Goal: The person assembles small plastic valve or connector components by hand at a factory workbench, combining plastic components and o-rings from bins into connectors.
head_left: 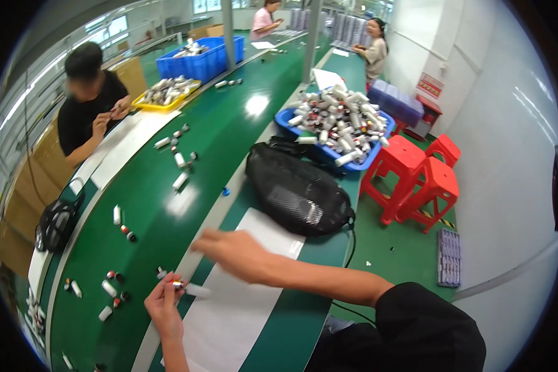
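Observation:
My left hand [165, 307] is at the near edge of the bench, its thumb and fingers pinched on a small red, white and black cap-like part [178, 284]. Beside it, a blurred whitish tube-shaped piece [197, 290] sits over the paper; whether it is joined to the part I cannot tell. A small dark-and-grey piece [161, 271] shows just beyond the fingertips. My right hand [235, 251] is above the white paper sheet [229, 310], smeared by motion, so its grip cannot be read. White bottles [109, 287] and dark-and-red caps lie scattered on the green belt [149, 248].
Ahead stand a black bag [297, 189] and a blue bin [387, 127] heaped with white bottles. Red stools [397, 161] are on the floor to the right. Across the belt, a person in black [84, 118] handles a small piece near a yellow tray [167, 106]. Two people work farther off.

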A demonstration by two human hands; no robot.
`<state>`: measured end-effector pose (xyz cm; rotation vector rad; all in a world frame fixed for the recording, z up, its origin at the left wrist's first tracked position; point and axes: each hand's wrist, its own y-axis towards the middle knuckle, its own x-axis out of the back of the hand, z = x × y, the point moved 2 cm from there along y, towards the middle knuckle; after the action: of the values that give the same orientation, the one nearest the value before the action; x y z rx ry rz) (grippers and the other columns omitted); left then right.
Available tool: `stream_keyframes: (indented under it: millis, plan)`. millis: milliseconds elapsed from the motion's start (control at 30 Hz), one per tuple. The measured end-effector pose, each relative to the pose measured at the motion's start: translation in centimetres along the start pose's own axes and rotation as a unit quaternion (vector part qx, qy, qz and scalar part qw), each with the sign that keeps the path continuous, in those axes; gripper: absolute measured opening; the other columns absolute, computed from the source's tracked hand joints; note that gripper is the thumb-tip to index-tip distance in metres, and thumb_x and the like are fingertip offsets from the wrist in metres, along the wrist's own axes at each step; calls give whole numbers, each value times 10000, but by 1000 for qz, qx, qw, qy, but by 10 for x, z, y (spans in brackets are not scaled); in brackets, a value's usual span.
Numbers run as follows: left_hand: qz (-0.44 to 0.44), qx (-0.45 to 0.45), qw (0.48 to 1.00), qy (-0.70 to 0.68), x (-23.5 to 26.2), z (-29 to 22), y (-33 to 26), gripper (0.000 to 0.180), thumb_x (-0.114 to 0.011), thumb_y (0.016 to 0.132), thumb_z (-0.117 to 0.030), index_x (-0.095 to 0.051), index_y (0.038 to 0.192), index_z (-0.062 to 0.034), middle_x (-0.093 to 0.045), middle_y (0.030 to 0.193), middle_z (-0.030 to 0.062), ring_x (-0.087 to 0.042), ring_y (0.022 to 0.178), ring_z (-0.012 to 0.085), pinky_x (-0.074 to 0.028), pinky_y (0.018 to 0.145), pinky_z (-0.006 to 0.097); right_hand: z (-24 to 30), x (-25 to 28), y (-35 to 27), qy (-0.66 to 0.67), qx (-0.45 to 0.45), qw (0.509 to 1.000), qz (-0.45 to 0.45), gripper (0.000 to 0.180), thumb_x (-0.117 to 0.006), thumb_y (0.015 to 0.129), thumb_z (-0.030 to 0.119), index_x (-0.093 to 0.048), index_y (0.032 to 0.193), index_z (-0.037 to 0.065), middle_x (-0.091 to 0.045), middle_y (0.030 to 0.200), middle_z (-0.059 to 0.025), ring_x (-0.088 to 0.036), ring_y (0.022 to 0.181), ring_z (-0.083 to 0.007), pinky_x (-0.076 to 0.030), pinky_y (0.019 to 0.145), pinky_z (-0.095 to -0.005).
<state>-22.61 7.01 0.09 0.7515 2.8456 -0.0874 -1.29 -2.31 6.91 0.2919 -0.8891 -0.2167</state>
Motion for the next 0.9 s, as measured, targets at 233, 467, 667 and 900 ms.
stream_keyframes:
  millis: [233, 467, 667, 900]
  plan:
    - [-40, 33, 999, 7, 0, -6, 0, 319, -579, 992, -136, -614, 1222, 83, -683, 1118, 143, -667, 948, 162, -546, 831, 272, 12, -15, 14, 236, -24, 970, 46, 108, -642, 906, 66, -612, 1010, 60, -689, 855, -65, -689, 770, -179, -550, 650, -311]
    - [10, 9, 1000, -14, 13, 1, -1, 256, -568, 990, -103, -674, 1165, 51, -705, 1099, 118, -671, 940, 143, -548, 832, 264, 3, -20, 14, 354, -130, 924, 68, 108, -664, 935, 117, -647, 985, 24, -692, 873, -24, -622, 688, -62, -472, 564, -198]
    - [59, -30, 998, -20, 14, -5, 0, 281, -596, 987, -164, -672, 1186, 19, -706, 1119, 125, -681, 928, 149, -567, 839, 292, 24, -41, 15, 337, -147, 925, 100, 112, -677, 922, 107, -643, 986, 22, -699, 875, -29, -663, 817, -94, -486, 632, -217]
    - [52, -43, 997, -23, 19, -3, -5, 239, -637, 962, -137, -701, 1140, 9, -726, 1046, 85, -660, 873, 109, -567, 786, 257, 29, -60, 15, 284, -83, 951, 88, 130, -679, 919, 125, -640, 986, 20, -713, 881, -26, -654, 786, -75, -460, 618, -222]
